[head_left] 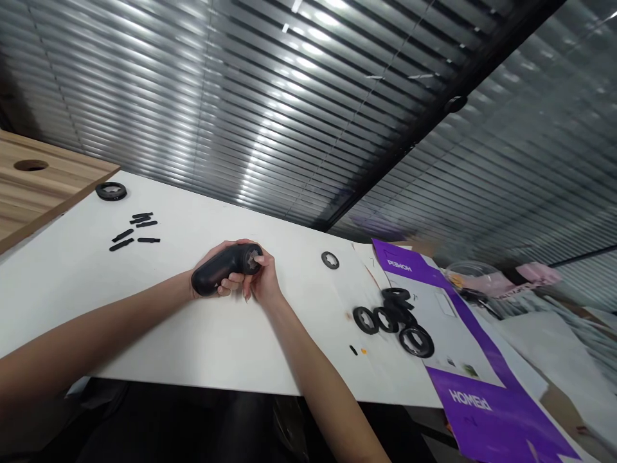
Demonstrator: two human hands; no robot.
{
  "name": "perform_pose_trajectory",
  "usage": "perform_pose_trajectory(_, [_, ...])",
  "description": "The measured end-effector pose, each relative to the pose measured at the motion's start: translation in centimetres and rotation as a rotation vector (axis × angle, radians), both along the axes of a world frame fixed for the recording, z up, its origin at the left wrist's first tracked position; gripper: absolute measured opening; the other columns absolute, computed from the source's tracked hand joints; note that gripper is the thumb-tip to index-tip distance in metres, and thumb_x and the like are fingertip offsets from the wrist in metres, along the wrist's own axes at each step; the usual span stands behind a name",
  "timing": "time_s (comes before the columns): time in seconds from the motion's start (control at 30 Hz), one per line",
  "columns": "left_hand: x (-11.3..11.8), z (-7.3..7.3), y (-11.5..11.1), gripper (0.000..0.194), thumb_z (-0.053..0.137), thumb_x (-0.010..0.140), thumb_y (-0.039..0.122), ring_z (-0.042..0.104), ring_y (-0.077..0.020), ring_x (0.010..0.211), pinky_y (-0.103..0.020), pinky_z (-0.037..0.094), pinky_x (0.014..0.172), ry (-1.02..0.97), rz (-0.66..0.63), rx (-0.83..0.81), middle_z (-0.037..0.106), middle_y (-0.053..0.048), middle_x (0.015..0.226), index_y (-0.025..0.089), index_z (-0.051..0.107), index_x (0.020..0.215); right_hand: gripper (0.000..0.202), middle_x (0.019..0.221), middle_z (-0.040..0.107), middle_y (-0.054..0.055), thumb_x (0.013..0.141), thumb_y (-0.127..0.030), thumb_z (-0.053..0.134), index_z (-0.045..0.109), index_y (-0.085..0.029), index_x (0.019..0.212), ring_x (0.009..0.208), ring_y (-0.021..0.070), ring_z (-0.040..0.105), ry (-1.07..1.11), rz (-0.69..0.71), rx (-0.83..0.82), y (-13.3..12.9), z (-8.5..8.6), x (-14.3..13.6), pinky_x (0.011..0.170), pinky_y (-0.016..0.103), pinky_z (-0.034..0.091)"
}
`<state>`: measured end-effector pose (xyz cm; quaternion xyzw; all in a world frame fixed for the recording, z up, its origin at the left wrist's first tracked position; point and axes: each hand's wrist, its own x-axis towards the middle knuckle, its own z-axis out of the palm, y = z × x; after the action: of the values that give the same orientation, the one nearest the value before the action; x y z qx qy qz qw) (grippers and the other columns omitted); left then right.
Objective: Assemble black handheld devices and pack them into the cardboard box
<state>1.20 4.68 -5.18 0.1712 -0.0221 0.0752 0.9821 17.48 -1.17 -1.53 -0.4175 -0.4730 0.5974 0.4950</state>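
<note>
Left hand [230, 284] wrapped round black device [214, 273], above counter's middle | right hand [267, 281] closed on its rounded end, a digit on the face | white counter [193, 344]: black rings [400, 312] right, black strips [121, 244] left | purple-and-white packaging [463, 386], right | wooden panel [48, 186], far left | slatted wall [193, 109] behind

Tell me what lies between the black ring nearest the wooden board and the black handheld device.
Several small black strips lie on the white tabletop between the black ring and the handheld device, as the head view shows.
</note>
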Motion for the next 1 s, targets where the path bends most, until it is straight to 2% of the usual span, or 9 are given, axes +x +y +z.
perform_pose_trajectory(0.3, [-0.07,0.02,-0.01,0.054,0.043,0.106,0.054,0.057,-0.0186,0.053,-0.026,0.049,0.044,-0.012,0.013,-0.010,0.059,-0.008,0.071,0.006,0.068,0.110,0.075,0.045,0.063,-0.002,0.075,-0.055,0.052,0.062,-0.011,0.135,0.026,0.0217,0.049,0.007,0.055,0.046,-0.03,0.23,0.47,0.033,0.030,0.037])
perform_pose_trajectory(0.6, [0.01,-0.16,0.05,0.051,0.044,0.105,0.055,0.055,-0.0187,0.050,-0.026,0.046,0.041,0.004,0.017,-0.001,0.057,-0.007,0.069,0.010,0.067,0.111,0.083,0.047,0.061,-0.003,0.077,-0.056,0.050,0.060,-0.008,0.144,0.029,0.0215,0.052,-0.022,0.083,0.055,-0.17,0.35,0.70,0.037,0.029,0.038])
perform_pose_trajectory(0.83, [0.06,0.44,-0.26,0.060,0.033,0.108,0.056,0.052,-0.0180,0.047,-0.025,0.043,0.039,0.043,0.050,0.000,0.056,-0.007,0.067,0.009,0.069,0.109,0.074,0.043,0.058,-0.003,0.077,-0.052,0.051,0.063,-0.010,0.137,0.028,0.0210,0.049,-0.015,0.065,0.069,-0.10,0.07,0.64,0.035,0.028,0.037])
perform_pose_trajectory(1.0, [0.11,0.18,-0.09,0.057,0.036,0.108,0.056,0.054,-0.0182,0.049,-0.025,0.045,0.040,0.026,0.027,0.019,0.058,-0.007,0.068,0.008,0.069,0.109,0.070,0.043,0.060,-0.003,0.076,-0.054,0.056,0.065,-0.013,0.131,0.026,0.0217,0.046,0.014,0.052,0.058,-0.06,-0.10,0.54,0.031,0.029,0.033])
